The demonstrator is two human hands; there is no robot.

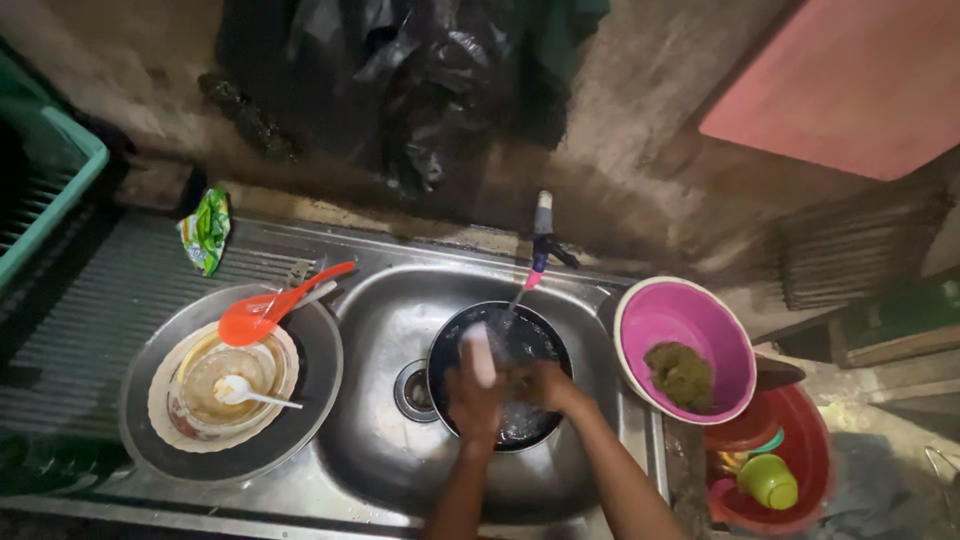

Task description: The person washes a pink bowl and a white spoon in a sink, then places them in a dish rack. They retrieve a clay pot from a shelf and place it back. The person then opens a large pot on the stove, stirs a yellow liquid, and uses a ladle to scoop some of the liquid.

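Dim stainless steel sink (380, 330) holds a round black pan (520, 345) under running water; left hand (478, 395) grips its rim, right hand (540, 385) closes inside it, contents unclear. Wet metal could slip, clattering into the basin.

We had the pan (500, 375) in the sink (390, 470), under the tap (541, 240). Left of it stacked plates (225, 400) sat on the drainboard (90, 330); right of it a bowl (685, 345) stood, with a basin (775, 460) beyond.
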